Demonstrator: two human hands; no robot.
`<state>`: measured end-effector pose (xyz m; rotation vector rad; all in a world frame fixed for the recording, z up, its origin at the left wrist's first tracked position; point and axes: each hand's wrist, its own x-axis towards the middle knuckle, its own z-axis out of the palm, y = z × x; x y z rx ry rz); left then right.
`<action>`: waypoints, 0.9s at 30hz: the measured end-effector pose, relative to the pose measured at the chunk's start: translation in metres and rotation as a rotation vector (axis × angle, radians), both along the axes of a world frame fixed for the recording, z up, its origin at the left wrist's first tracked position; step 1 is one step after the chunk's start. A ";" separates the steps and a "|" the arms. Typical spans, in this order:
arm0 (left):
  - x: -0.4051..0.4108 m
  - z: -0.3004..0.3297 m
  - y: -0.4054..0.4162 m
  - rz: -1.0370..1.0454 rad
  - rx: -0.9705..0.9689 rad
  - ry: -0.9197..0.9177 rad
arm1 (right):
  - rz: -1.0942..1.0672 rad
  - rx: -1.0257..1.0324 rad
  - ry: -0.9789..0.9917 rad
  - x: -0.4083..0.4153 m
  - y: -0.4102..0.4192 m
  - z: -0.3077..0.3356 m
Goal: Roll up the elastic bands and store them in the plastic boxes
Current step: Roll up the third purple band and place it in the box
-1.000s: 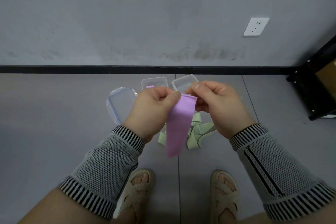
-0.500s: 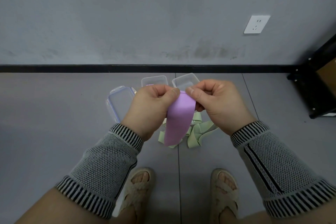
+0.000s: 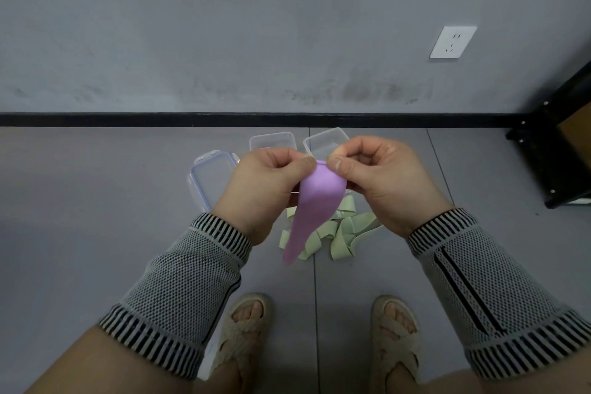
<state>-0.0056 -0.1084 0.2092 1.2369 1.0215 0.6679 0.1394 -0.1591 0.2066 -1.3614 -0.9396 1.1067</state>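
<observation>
Step in hand: I judge this as the start of rolling the purple elastic band (image 3: 315, 198); the roll at its top edge is barely begun.
Left hand: my left hand (image 3: 268, 192) pinches the band's top left corner between thumb and curled fingers.
Right hand: my right hand (image 3: 380, 179) pinches the top right corner the same way, thumb tip close to the left thumb.
Band position: held in the air above the floor, its loose tail hanging down and to the left, in front of the pile.
Waiting bands: a heap of pale green elastic bands (image 3: 332, 230) lies on the grey floor (image 3: 96, 217), near my sandals (image 3: 243, 329).
Boxes: two open clear plastic boxes (image 3: 326, 139) stand side by side beyond my hands; the left one (image 3: 271, 139) seems to hold something purple, though my hand hides most of it. A clear lid (image 3: 211, 179) lies left of them.
Next move: I expect to turn the top edge over on itself, keeping even tension so the coil stays tight and straight, working down the tail.
Risk: I think the stretchy strip may spring loose if either pinch slackens.
</observation>
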 end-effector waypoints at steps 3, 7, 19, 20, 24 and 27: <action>0.001 0.000 0.000 0.015 -0.020 -0.013 | 0.012 0.001 0.075 0.001 0.001 -0.001; 0.003 0.003 -0.002 0.039 -0.052 -0.048 | 0.015 -0.011 0.131 0.002 0.002 -0.001; 0.003 0.001 -0.001 0.037 -0.108 -0.117 | -0.040 -0.037 0.096 -0.002 0.003 -0.002; 0.004 0.000 -0.002 0.039 -0.096 -0.108 | -0.055 -0.032 0.079 -0.003 0.004 -0.003; 0.007 -0.002 -0.003 0.065 -0.050 -0.110 | -0.056 -0.014 0.023 -0.004 0.004 -0.003; 0.006 -0.001 -0.002 0.095 -0.016 -0.096 | -0.031 -0.018 0.030 -0.003 0.003 -0.003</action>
